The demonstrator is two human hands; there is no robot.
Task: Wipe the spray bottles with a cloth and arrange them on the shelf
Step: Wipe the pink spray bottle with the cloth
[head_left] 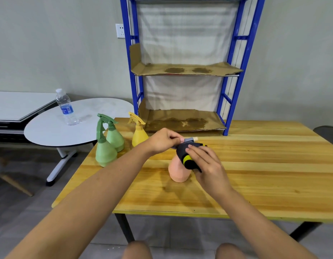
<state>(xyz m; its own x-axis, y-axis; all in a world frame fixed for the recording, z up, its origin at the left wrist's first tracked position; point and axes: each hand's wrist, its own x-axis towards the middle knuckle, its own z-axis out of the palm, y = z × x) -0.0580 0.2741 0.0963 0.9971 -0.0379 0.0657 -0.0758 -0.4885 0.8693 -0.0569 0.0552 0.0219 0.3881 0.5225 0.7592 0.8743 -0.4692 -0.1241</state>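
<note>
From my remote seat I see both forearms bare from the bottom of the view up to the wrists, with no sleeve reaching them. The left hand (163, 141) and the right hand (208, 165) wear no glove, ring, watch or band. Short, unpainted fingernails show on both. Below the hands, two bare knees (137, 250) sit uncovered at the bottom edge.

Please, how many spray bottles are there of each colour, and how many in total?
Green bottles: 2
Yellow bottle: 1
Pink bottle: 1, with the cloth on it
Total: 4, all on the table, none on the shelf
</note>
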